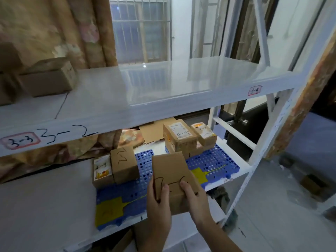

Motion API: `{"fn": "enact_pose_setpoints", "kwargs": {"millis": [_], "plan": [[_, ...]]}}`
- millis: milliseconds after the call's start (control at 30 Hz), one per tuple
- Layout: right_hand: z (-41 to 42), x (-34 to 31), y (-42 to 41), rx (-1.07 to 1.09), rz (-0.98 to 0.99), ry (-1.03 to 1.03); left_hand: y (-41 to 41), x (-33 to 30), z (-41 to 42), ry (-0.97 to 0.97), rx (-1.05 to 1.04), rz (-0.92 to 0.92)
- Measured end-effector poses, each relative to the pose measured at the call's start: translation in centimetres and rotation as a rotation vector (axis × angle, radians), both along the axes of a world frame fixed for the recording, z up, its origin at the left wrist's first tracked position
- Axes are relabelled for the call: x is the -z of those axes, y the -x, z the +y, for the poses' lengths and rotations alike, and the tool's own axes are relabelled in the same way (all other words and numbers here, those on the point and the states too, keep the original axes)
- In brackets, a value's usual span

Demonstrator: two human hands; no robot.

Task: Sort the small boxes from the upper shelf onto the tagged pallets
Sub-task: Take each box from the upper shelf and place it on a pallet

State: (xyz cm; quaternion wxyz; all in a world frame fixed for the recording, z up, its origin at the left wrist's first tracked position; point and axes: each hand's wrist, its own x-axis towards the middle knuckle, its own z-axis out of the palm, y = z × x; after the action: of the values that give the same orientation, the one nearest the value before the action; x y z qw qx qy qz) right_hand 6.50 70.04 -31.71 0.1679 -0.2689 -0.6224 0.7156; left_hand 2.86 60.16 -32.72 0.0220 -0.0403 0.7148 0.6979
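Head cam view from where I'm standing: a white metal rack with a glossy upper shelf (163, 84) and a lower shelf (45, 197) under it. The front edge of the upper one has "3-2" scrawled in marker next to a little red-bordered tag reading "3-3" (20, 140), plus another small tag (255, 90) further right that's too blurry to read.

Both hands are on one cardboard box (172, 180) with marker writing on top, held over the lower shelf, in front of the gap between the two blue perforated pallets. The left hand (158, 206) grips its left side with the thumb lying on top, and the right hand (193, 197) has its fingers (183, 186) curled over the near right corner.

The left pallet (123, 202) has a yellow tag (109, 210) and carries two small boxes (116, 166) touching side by side. The right pallet (214, 162) also has a yellow tag (199, 174) and holds a little stack of boxes (183, 137), one marked "4-4".

On the far left of the upper shelf sits another brown box (49, 79). Behind is a floral curtain (54, 24), a barred window (140, 28), and a pale tiled floor (272, 215) on the right.
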Motion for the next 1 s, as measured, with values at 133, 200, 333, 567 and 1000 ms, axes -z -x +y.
{"fn": "enact_pose_setpoints", "kwargs": {"millis": [133, 200, 333, 567, 1000], "plan": [[2.2, 0.6, 3.4, -0.157, -0.016, 0.019, 2.2, 0.3, 1.6, 0.032, -0.086, -0.053], [2.9, 1.2, 5.0, -0.213, -0.025, 0.001, 3.4, 0.4, 2.0, 0.054, -0.121, -0.070], [3.6, 1.5, 7.7, -0.299, -0.054, -0.099, 5.6, 0.4, 2.2, 0.012, -0.180, -0.078], [3.8, 2.5, 11.5, -0.376, -0.090, -0.030, 9.1, 0.6, 1.8, 0.068, -0.142, -0.117], [2.9, 3.1, 15.9, -0.298, -0.094, -0.387, 13.9, 2.8, 1.3, -0.111, -0.125, -0.382]]}}
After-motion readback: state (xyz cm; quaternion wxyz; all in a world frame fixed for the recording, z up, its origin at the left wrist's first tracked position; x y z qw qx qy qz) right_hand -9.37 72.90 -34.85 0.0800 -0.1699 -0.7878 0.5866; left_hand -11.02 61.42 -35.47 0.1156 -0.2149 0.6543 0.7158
